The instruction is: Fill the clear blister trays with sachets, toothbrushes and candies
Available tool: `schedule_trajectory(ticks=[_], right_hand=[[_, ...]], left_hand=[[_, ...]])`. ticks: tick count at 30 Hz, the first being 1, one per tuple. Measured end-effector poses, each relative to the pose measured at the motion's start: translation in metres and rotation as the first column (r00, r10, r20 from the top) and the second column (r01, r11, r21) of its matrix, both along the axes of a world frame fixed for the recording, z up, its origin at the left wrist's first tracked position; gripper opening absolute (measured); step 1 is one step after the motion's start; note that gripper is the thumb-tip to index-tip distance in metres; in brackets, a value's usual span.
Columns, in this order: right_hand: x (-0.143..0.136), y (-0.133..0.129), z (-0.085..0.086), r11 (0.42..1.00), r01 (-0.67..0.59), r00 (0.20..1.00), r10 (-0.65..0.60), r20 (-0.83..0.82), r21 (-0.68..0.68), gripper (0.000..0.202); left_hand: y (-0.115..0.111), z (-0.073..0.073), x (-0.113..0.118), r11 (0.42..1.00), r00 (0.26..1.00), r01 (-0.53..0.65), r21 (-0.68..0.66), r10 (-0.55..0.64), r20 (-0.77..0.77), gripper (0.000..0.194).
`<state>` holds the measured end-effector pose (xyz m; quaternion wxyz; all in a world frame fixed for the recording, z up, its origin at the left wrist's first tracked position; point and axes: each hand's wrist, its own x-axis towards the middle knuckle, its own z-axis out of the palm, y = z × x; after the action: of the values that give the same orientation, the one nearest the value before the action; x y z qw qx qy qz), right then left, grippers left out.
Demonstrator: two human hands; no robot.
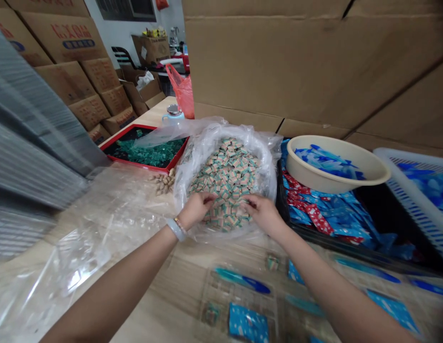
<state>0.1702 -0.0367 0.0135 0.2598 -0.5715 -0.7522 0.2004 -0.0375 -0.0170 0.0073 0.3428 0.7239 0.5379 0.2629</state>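
A clear plastic bag [185, 176], its rim rolled open, holds a heap of small beige pieces with green edges [230, 174]. Over the near left part of the heap is my left hand [197, 208], fingers pinched together at the pieces. My right hand [263, 214] is at the near right part, thumb and fingertips also closed together. Whatever is between the fingertips of either hand is too small to make out. Below the hands lie clear blister trays [221, 286], blurred, with a blue-green pointed piece [242, 279] and a blue printed packet [248, 322].
Left stand a red-rimmed tray [145, 165] of green pieces [150, 151], peanut-like bits [163, 182] and clear plastic sheets [110, 214]. Right are a cream basin [367, 174] of blue pieces, a black crate [377, 200] of packets and a white basket [396, 181]. Cardboard boxes [314, 66] rise behind.
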Motion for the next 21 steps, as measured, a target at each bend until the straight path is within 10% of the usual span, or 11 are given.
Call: schedule_trajectory(ticks=[9, 21], right_hand=[[-0.008, -0.020, 0.001, 0.980, -0.098, 0.873, 0.167, 0.458, -0.171, 0.028], [-0.008, -0.017, 0.001, 0.979, -0.113, 0.847, 0.186, 0.499, -0.173, 0.025]], left_hand=[[0.002, 0.006, -0.008, 0.997, 0.946, -0.032, 0.073, 0.054, -0.320, 0.022], [0.020, 0.005, 0.022, 0.986, 0.853, -0.004, 0.164, 0.089, -0.515, 0.021]])
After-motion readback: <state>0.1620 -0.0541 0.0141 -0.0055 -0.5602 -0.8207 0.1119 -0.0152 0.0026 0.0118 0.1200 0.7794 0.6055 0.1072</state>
